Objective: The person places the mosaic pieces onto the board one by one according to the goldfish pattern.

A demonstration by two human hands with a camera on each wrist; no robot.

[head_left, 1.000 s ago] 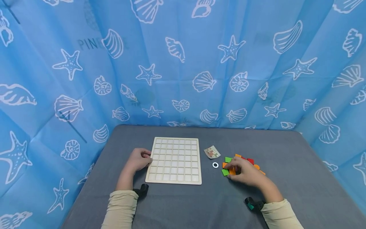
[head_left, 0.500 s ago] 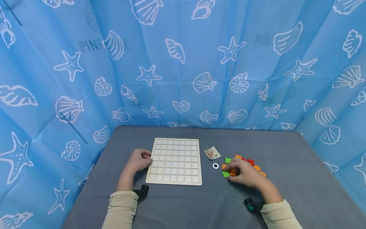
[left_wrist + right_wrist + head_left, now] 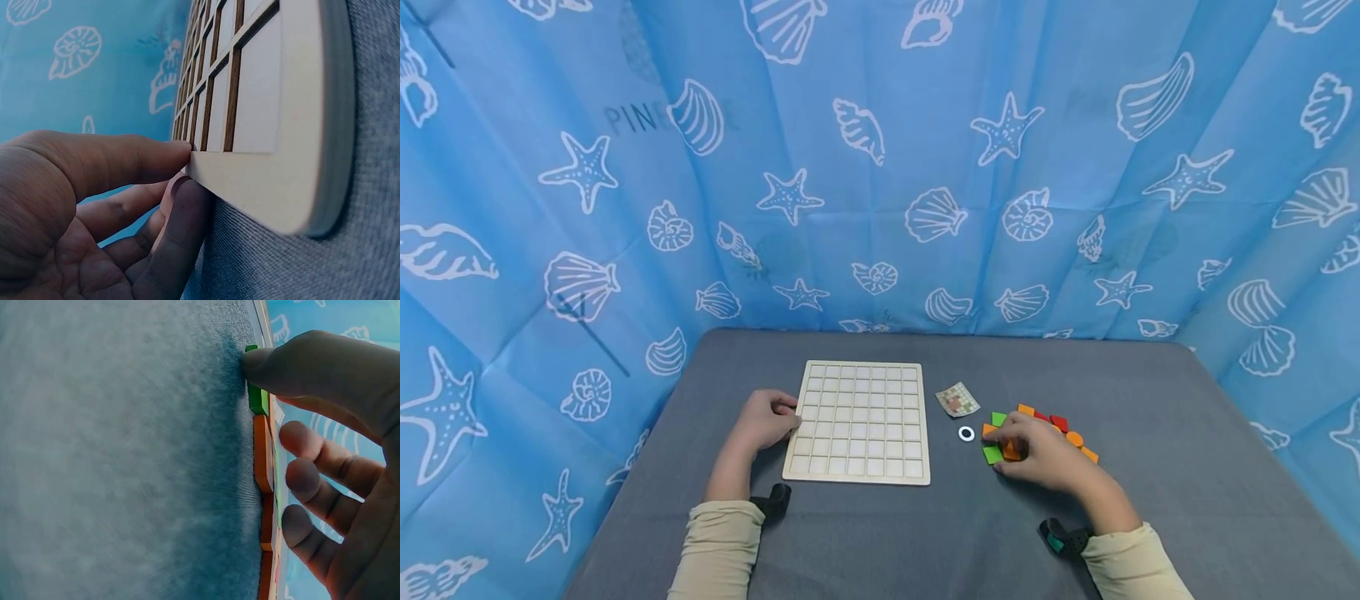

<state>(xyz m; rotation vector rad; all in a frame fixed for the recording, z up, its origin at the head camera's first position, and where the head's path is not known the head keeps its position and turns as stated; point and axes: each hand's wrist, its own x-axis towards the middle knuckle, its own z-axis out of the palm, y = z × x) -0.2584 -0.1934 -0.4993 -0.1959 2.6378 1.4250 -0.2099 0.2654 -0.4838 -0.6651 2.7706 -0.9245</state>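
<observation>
My left hand (image 3: 763, 417) pinches the left edge of a pale wooden grid board (image 3: 868, 480). In the left wrist view its thumb lies on the board's frame (image 3: 262, 190), with a finger against the side below. To the right, my right hand (image 3: 1037, 450) arches over a group of small coloured tiles. Its thumb and index finger are at opposite sides of a flat green tile (image 3: 992, 455), in a pinch. The right wrist view has the thumb tip on that green tile (image 3: 255, 400), and the other fingers are bent above orange tiles (image 3: 263, 453); the index finger is mostly hidden.
A patterned paper card (image 3: 957, 400) and a white ring with a dark centre (image 3: 966, 433) lie between board and tiles. Red tiles (image 3: 1060, 423) and an orange disc (image 3: 1075, 438) show past the right hand. A blue shell-print curtain (image 3: 880, 183) surrounds the grey table (image 3: 880, 542).
</observation>
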